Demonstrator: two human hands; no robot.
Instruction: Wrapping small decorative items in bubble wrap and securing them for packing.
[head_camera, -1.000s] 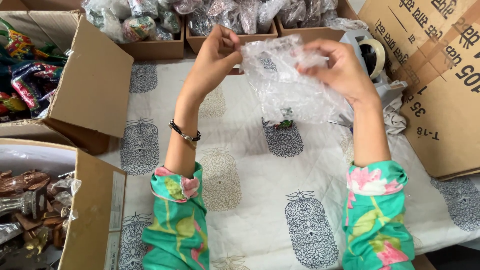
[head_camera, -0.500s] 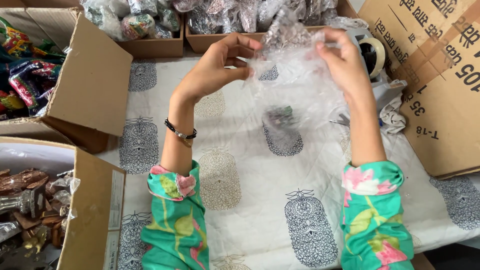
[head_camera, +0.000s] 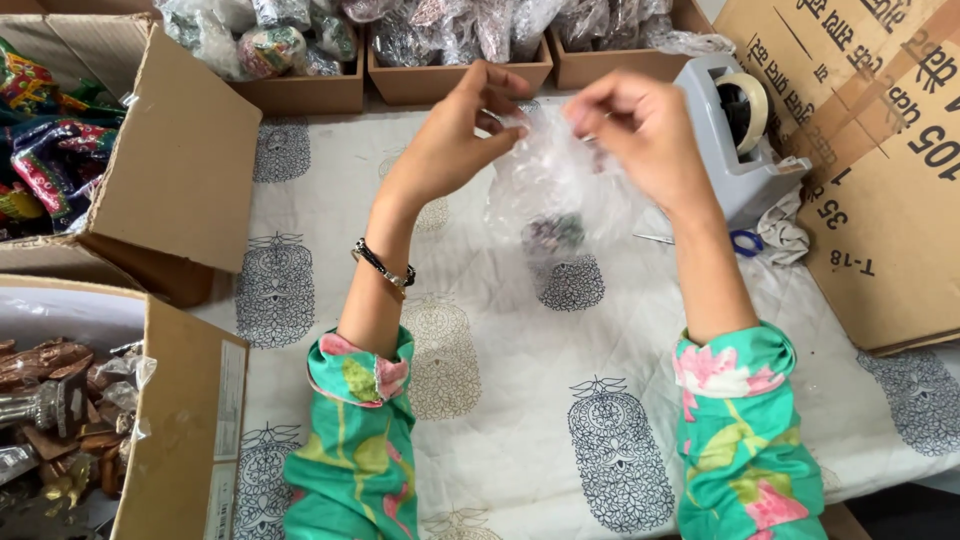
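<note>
Small dark item (head_camera: 553, 235) inside the clear plastic bag (head_camera: 560, 185): blurred through the film, kind not readable, possibly a trinket. Scissors (head_camera: 742, 242) mostly hidden behind the right forearm; only a blue handle shows. Bottom-left box (head_camera: 185, 420) cut off by frame edge, contents murky.

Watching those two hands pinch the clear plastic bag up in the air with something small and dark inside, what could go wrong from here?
The left hand and right hand pinch only the top of the clear bag; if a pinch slips, the small dark item could fall onto the printed cloth. The thin plastic might tear. The tape dispenser sits close to the right hand, so it could get bumped.
</note>
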